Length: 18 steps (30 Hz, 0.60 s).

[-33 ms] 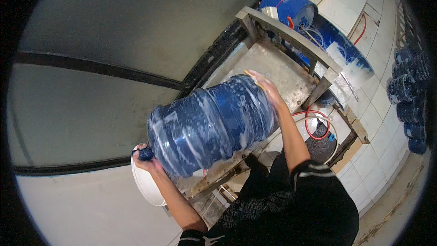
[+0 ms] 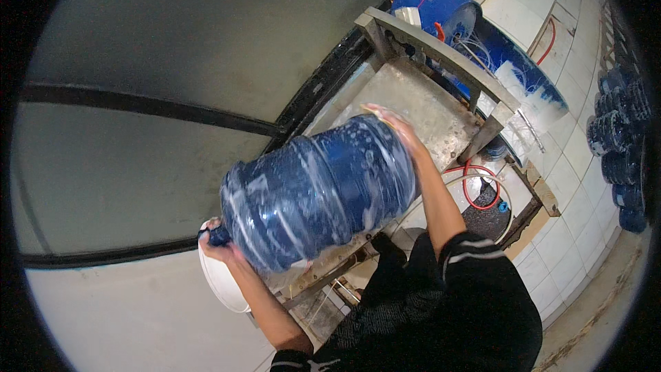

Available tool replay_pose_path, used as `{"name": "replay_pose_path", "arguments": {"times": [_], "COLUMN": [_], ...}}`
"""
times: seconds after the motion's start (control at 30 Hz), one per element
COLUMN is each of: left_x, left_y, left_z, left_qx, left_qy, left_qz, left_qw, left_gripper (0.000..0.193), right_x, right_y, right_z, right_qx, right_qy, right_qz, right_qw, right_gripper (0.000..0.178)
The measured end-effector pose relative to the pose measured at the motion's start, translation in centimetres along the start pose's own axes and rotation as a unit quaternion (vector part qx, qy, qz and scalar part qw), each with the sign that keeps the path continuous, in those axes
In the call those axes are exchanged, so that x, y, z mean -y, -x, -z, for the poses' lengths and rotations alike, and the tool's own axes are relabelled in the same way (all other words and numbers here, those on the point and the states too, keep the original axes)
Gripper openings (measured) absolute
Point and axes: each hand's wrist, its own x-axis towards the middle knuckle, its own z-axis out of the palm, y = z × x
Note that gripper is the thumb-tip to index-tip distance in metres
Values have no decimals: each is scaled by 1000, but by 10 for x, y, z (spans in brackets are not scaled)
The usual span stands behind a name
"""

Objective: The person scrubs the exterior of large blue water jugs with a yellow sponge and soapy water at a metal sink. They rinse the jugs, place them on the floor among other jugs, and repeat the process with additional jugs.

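Note:
A large blue water jug point(image 2: 320, 189), streaked with white suds, lies on its side over the metal stand. Its capless-looking neck points left and its base points right. My left hand point(image 2: 217, 241) is wrapped round the short dark neck. Against the base at the other end presses my right hand point(image 2: 396, 127), its fingers stretched along the rim. A thin yellow pad point(image 2: 372, 109) shows only as an edge beneath those fingers. Most of it is hidden by the hand, so its exact kind is unclear.
Behind the jug stands a dark-framed glass panel point(image 2: 158, 145). A white bucket point(image 2: 224, 282) sits under the neck. Beyond the metal stand point(image 2: 420, 96) are a blue drum point(image 2: 430, 3) and a cut blue tub point(image 2: 513, 48). A red hose point(image 2: 482, 207) coils nearby; several jugs point(image 2: 620, 124) stand at right.
The jug and both hands have shifted very slightly to the left. My right hand's fingers reach a little further over the rim of the base.

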Motion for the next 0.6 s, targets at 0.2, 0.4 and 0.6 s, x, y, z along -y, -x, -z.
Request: {"name": "replay_pose_path", "arguments": {"times": [0.2, 0.4, 0.6], "left_x": [-4, -14, -11], "left_y": [-9, -3, -4], "left_z": [20, -26, -7], "left_qx": [-29, -126, 49], "left_qy": [-66, -166, -107], "left_qz": [-5, 75, -2], "left_qw": [997, 975, 993], "left_gripper": [22, 21, 29], "right_x": [-131, -97, 22], "right_y": [37, 158, 138], "right_z": [23, 0, -36], "right_qx": [-101, -199, -243], "right_qy": [-190, -189, 417], "right_qz": [-273, -131, 171], "right_qw": [938, 953, 859], "right_gripper": [39, 37, 34]}}
